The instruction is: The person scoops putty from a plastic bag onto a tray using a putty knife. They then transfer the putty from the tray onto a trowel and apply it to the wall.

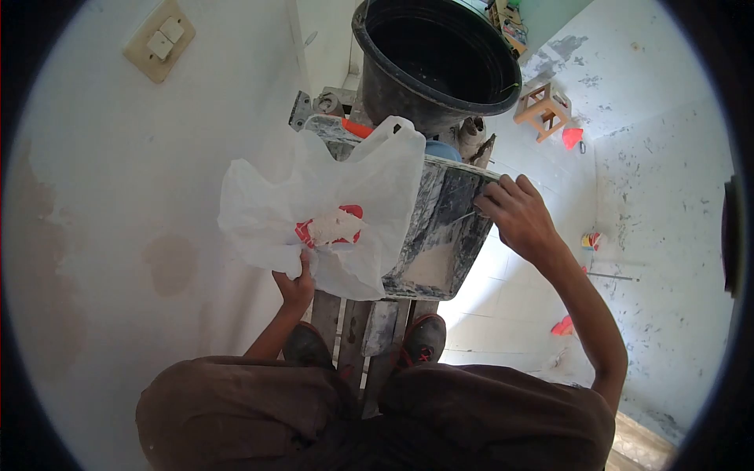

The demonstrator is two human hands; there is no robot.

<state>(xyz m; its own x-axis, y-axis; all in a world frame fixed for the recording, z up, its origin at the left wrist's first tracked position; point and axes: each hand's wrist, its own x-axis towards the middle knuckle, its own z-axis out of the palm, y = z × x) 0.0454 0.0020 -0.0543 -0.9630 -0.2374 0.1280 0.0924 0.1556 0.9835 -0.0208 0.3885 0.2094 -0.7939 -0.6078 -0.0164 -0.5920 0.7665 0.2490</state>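
A white plastic bag [259,200] is spread wide in front of me, with pale powder [334,228] and a red printed patch showing at its middle. My left hand [294,289] is closed on the bag's lower edge, thumb on top, other fingers partly hidden. Beneath and to the right lies a black, plaster-smeared tray [448,204] with whitish powder [432,267] at its near end. My right hand [514,208] grips the tray's right rim near the far corner, fingers bent over it. The bag covers the tray's left part.
Beyond the tray stands a large black bucket [436,118]. A putty knife [299,110] lies left of it. My shoes rest on wooden planks [355,334] above the tiled floor [487,314]. Left is a wall with a light switch [161,41]; a stool [543,110] stands far right.
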